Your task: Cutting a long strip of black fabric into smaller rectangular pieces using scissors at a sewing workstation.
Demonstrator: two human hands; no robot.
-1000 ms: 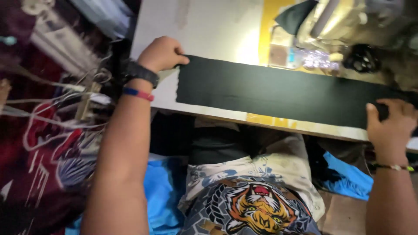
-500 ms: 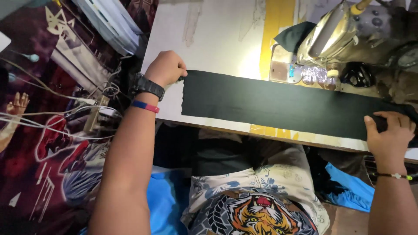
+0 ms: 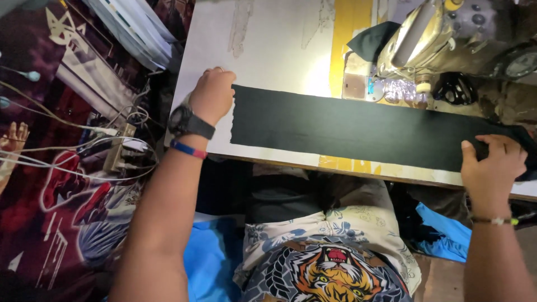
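Two hands hold one long strip stretched flat across the bench [image 3: 268, 50]. Bench top white, with a yellow band running away from the person just past the strip's middle; near edge runs straight below the strip, a thin margin of bare top showing between the two.

Black fabric strip [image 3: 358, 128]: lies lengthwise along the near edge, reaching from the left grip across to the right grip, flat, no folds visible. Its left end is ragged and sits just right of the left knuckles. Its right end bunches up under and beyond the right fingers.

Sewing machine [image 3: 430, 39]: beyond the strip, nearer the right grip than the left, close to the strip's far edge. A dark scrap of cloth [image 3: 372, 42] rests at its left side.

Open room: bare white bench beyond the left grip and above the strip's left half, wide and unobstructed. Little room beyond the right grip, where the machine and dark clutter crowd in.

Left hand [image 3: 212, 95]: fist curled shut on the strip's left end, pinning it to the bench; black watch [image 3: 190, 122] and a red-blue band at the wrist.

Right hand [image 3: 492, 165]: fingers bent over the strip's right end at the bench's near edge, closed on the cloth; thin beaded bracelet [image 3: 492, 221] at the wrist.

Left of the left grip, off the bench: tangle of white cables [image 3: 84, 151] over patterned fabric.
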